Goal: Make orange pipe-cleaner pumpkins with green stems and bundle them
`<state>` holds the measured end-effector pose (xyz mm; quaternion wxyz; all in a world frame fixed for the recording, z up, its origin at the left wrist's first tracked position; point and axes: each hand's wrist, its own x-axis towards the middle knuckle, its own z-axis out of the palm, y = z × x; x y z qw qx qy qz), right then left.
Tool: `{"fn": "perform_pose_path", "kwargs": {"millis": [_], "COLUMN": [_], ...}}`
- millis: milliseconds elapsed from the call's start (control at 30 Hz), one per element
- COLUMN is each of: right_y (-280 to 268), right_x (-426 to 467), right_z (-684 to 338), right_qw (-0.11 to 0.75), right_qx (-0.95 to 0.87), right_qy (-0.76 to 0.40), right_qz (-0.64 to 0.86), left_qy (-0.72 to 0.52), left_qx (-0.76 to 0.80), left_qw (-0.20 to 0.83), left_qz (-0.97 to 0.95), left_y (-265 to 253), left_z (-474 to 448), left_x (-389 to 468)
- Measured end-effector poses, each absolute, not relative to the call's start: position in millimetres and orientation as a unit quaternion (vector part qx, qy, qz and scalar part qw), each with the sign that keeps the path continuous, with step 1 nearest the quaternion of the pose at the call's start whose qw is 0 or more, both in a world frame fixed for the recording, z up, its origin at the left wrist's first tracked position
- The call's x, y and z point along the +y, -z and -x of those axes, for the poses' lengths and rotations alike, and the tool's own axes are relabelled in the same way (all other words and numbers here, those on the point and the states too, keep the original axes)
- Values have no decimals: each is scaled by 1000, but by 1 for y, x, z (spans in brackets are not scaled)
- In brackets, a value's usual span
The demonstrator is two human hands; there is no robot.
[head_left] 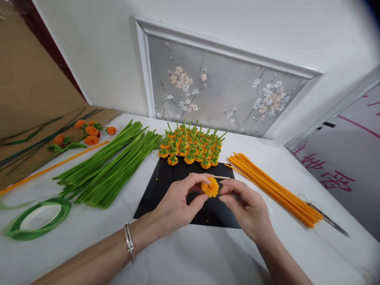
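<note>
Above the black mat [160, 182], the left hand [178, 200] is pinched; the right hand [247, 204] is narrow alongside, its hold impossible to tell. The left grips the orange chenille flower [209, 187], whose petals could flatten under too hard a squeeze.

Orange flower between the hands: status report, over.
Left hand pinching orange flower over black mat. Right hand close beside it, grip unclear. Stemmed flowers beyond, not in the way.
</note>
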<state>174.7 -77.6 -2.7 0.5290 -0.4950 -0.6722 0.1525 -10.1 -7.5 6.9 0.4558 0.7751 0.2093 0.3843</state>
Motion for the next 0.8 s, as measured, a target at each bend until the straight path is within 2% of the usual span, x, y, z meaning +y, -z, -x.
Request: {"fn": "perform_pose_path", "kwargs": {"millis": [167,300,500,600,800], "right_y": [-1,-3,-3,-1,-3], "right_x": [-77,-77,-77,-77,-78], "right_z": [-175,-173,-168,-168,-179], "right_qw": [487,474,462,456,444], "right_qx": [-725,-739,-738,-740,-715], "right_qy": [-91,-57,-66,-71,-155], "right_qz": [478,475,488,490,518], "left_qy": [-343,-327,-313,-301,-302], "left_qx": [209,214,185,217,220], "left_qw": [524,539,525,554,610], "left_qz": [-751,-746,-770,-745,-699], "left_y": [-9,-12,-15,-13,-10], "left_z": [6,5,7,6,5], "left_x": [-15,-18,-18,-16,-11]}}
